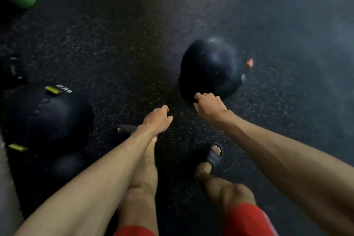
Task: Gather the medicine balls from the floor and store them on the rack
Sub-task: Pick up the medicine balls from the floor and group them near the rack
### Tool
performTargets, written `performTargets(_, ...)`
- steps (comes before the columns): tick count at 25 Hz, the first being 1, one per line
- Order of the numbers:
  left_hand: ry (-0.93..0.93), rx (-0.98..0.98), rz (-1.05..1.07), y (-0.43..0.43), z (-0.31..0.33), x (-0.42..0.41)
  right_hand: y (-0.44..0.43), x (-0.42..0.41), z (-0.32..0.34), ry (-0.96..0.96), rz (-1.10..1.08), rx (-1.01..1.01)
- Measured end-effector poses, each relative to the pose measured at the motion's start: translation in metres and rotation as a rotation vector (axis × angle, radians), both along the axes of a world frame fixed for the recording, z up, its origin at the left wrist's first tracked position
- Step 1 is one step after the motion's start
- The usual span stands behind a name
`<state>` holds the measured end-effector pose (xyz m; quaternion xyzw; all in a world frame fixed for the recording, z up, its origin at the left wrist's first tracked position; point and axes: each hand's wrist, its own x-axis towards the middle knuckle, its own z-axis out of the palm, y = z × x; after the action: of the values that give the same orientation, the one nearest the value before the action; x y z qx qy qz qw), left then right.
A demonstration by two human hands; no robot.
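Stretched toward black medicine ball (pixel 210 67) mid-floor: right hand (pixel 208 107), fingers curled at its near side, perhaps touching; grip impossible to tell. Alongside, left hand (pixel 158 119), loosely curled, empty.

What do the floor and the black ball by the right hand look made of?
Floor: probably rubber gym flooring; matte black, grainy, with pale speckles all through it.
Black ball: looks like smooth rubber or vinyl; dark skin with a soft highlight on top. Motion blur leaves the exact material open.
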<state>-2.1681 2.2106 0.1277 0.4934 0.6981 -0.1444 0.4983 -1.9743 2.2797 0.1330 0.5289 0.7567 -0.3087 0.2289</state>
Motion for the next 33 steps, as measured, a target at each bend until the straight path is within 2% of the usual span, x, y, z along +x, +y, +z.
performTargets(5,0.002,0.06,-0.169,0.037,0.012,0.123,-0.004,0.128,0.002,-0.019,-0.218,-0.002)
performTargets(9,-0.006,0.166,-0.252,0.08,-0.009,0.176,0.005,0.188,-0.018,-0.024,-0.352,-0.027)
performTargets(15,0.1,0.321,-0.479,0.16,-0.075,0.194,0.057,0.191,-0.08,0.019,-0.442,-0.121)
performTargets(18,0.095,0.326,-0.481,0.199,-0.105,0.206,0.094,0.179,-0.116,-0.019,-0.486,-0.216)
performTargets(22,0.191,0.386,-0.589,0.209,-0.13,0.21,0.123,0.166,-0.149,-0.01,-0.541,-0.279)
performTargets(27,0.203,0.432,-0.449,0.268,-0.142,0.157,0.176,0.137,-0.155,0.063,-0.405,-0.152)
performTargets(30,0.266,0.352,-0.179,0.299,-0.14,0.115,0.224,0.101,-0.148,0.113,-0.279,-0.072)
performTargets(33,0.316,0.298,0.036,0.292,-0.138,0.077,0.263,0.046,-0.143,0.14,-0.164,-0.054)
